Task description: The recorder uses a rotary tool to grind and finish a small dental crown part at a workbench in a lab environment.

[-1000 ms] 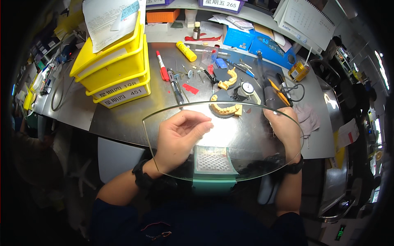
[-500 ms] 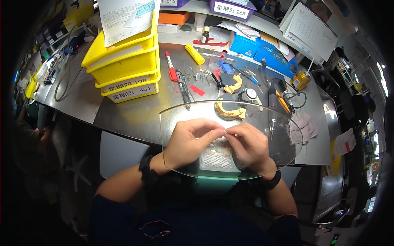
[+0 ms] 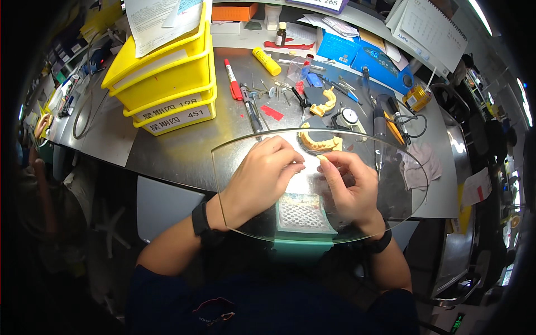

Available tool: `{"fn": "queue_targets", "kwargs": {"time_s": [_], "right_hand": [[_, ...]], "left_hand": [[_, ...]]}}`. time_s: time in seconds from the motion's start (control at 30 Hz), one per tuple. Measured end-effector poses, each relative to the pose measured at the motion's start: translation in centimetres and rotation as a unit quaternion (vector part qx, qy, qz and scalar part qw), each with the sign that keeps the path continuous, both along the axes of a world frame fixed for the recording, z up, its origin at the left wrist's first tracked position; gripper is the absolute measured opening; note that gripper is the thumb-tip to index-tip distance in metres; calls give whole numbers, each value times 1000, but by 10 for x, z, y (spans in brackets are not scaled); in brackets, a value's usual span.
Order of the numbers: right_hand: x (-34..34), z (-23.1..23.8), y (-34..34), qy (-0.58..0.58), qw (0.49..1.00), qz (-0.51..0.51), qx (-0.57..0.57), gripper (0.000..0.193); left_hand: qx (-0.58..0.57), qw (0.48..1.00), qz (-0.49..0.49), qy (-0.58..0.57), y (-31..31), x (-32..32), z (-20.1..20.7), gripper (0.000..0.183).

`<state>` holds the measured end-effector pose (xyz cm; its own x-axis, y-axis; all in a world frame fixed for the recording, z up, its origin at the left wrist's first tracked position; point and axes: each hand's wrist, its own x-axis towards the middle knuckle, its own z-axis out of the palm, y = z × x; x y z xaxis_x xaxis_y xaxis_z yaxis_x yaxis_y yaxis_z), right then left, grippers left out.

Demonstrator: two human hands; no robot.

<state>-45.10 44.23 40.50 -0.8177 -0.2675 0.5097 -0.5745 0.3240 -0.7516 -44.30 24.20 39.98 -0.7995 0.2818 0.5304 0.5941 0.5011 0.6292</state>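
Note:
Behind a clear curved shield [image 3: 251,138], my two hands are a short way apart. My right hand [image 3: 357,187] pinches a small pale yellow piece [image 3: 322,158] between thumb and fingertip. My left hand [image 3: 262,176] has its fingers curled in and the thumb near them; whether something tiny is between the tips cannot be made out. Just beyond the hands lies a yellow dental arch model [image 3: 321,143], with a second arch model [image 3: 322,106] farther back. Beside them sits a round dial gauge [image 3: 349,116]. Below the hands is a green-framed tray with a perforated grid [image 3: 304,216].
Stacked yellow bins [image 3: 162,84] with papers stand at the left. A red marker [image 3: 233,81], a yellow tube [image 3: 266,61] and small rotary bits lie mid-bench. At the right are a handpiece [image 3: 379,134], a blue control box [image 3: 379,67] and a pink cloth [image 3: 420,162].
My hands, earlier touching at the fingertips around a small pale piece, have come apart. The right now has a pale yellow piece in its pinch. The whole view has shifted slightly.

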Motion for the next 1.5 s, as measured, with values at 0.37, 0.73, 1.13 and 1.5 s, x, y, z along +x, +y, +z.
{"fn": "queue_targets", "kwargs": {"time_s": [0.37,0.73,1.13,1.5], "right_hand": [[-2,6,7,72,992,100,-35,15],[-2,6,9,89,989,114,-7,14],[-1,4,8,99,988,116,-22,15],[-2,4,9,125,983,132,-15,18]], "left_hand": [[454,849,-102,-252,19,27,6,20],[327,929,-109,-136,12,22,-2,21],[346,916,-111,-171,13,24,1,18],[295,936,-112,-156,9,22,-2,17]]}}
